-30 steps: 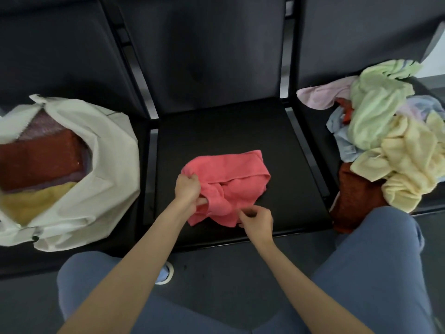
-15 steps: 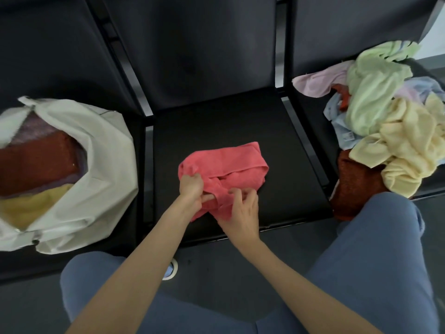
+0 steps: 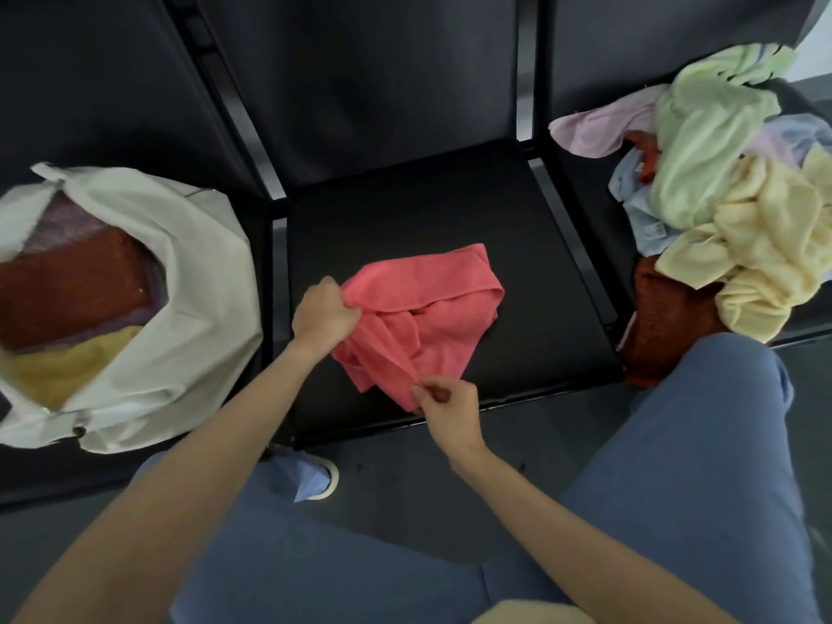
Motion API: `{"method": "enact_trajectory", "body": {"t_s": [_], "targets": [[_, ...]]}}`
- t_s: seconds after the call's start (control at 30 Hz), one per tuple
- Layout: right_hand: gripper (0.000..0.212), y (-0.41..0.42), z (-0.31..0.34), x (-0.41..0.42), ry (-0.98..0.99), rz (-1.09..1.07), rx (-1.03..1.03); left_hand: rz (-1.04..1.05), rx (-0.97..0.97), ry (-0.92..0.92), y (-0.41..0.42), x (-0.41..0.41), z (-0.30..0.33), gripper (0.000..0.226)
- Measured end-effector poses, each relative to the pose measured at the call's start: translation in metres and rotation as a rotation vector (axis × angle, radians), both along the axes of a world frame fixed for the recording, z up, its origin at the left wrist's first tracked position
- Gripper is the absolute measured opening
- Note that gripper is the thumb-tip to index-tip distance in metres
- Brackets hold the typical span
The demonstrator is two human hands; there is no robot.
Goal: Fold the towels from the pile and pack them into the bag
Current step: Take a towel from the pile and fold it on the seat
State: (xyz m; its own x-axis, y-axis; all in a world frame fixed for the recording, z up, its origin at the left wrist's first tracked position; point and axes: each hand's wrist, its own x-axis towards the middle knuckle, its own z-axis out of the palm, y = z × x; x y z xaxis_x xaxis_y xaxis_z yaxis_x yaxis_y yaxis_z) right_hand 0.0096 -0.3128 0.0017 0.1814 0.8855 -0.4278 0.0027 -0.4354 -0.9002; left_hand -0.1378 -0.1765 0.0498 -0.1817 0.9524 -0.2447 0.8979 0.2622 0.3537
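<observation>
A row of black padded seats point(image 3: 450, 209) fills the frame, and on the middle one the left hand point(image 3: 324, 315) bunches one edge of a crumpled coral-pink terry towel point(image 3: 427, 317) while the right hand point(image 3: 445, 407) pinches its near corner, probably to find the edges before spreading it flat for folding. The open white fabric bag point(image 3: 189, 281) of folded towels waits at the left, and the loose pastel towel pile point(image 3: 738, 209) at the upper right is within reach.

Two hands point(image 3: 325, 313) point(image 3: 445, 404), one pink towel point(image 3: 423, 308), one white bag point(image 3: 193, 281) showing three folded towels point(image 3: 72, 295), three black seats point(image 3: 450, 209), one heap of loose towels point(image 3: 720, 173), number unclear
</observation>
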Motion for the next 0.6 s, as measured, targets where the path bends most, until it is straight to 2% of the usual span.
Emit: {"method": "enact_trajectory", "body": {"t_s": [0.1, 0.17, 0.27, 0.37, 0.5, 0.6], "targets": [[0.008, -0.011, -0.007, 0.001, 0.131, -0.191, -0.203, -0.113, 0.004, 0.034, 0.013, 0.007, -0.002, 0.025], [0.009, -0.014, -0.01, 0.001, 0.152, -0.274, -0.251, -0.226, 0.006, 0.119, 0.017, 0.016, -0.003, 0.028], [0.011, -0.014, -0.016, 0.002, -0.046, -0.252, -0.235, -0.359, 0.096, 0.248, 0.019, 0.028, -0.008, 0.025], [0.016, -0.012, -0.016, 0.0, -0.09, -0.307, -0.253, -0.496, 0.181, 0.174, 0.022, 0.037, -0.017, 0.025], [0.042, -0.007, -0.019, -0.005, -0.017, -0.413, -0.32, -0.688, 0.107, -0.041, 0.022, 0.048, -0.023, 0.031], [0.036, -0.002, -0.02, -0.01, -0.077, -0.406, -0.377, -0.737, 0.078, -0.055, 0.022, 0.054, -0.03, 0.034]]}}
